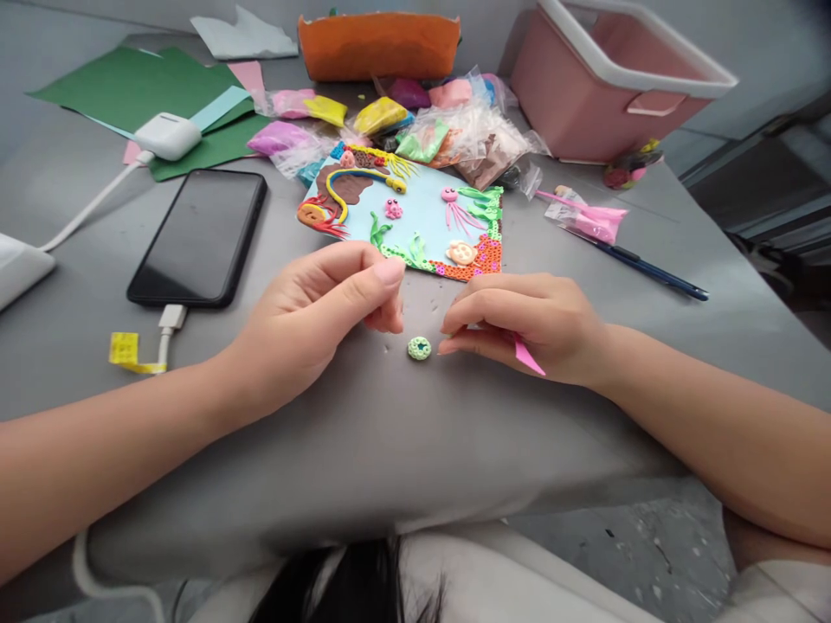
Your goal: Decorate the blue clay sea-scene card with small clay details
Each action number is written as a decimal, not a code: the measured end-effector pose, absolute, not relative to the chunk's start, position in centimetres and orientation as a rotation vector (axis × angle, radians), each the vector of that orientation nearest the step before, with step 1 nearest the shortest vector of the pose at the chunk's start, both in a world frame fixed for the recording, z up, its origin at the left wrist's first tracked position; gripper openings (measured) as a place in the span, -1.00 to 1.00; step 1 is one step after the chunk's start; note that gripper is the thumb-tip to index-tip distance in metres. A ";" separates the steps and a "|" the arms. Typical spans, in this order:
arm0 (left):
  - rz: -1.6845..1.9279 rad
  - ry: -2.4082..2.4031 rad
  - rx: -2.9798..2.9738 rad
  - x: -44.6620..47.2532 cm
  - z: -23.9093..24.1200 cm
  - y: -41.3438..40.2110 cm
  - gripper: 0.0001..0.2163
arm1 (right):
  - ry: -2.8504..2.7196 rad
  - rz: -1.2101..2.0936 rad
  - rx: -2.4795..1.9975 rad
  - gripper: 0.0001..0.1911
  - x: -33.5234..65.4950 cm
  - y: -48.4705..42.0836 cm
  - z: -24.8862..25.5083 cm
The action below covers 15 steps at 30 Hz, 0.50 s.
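Note:
A small pale-green clay ring with a dark centre lies on the table between my hands. My left hand is closed just to its left, thumb pressed against the curled fingers; whatever they pinch, if anything, is hidden. On the other side, my right hand has its fingertips drawn together close to the ring. A pink pointed modelling tool is tucked in that hand, one end sticking out below the fingers. Behind both hands lies a light-blue board with clay sea creatures, weeds and a speckled orange-and-green border.
Bagged coloured clay is heaped behind the board, before an orange box. A pink bin stands back right, near a dark pen. At left are a phone, a white earbud case and green paper.

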State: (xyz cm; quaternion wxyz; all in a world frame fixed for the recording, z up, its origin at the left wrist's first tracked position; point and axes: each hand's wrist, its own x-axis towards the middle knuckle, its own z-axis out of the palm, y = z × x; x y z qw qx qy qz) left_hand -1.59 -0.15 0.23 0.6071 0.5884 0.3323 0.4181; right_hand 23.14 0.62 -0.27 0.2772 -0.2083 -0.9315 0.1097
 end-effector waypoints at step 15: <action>0.940 0.816 1.309 -1.2 0.6 -0.1 -0.63 | -2.444 0.211 -0.541 -0.93 23.1 0.7 -0.3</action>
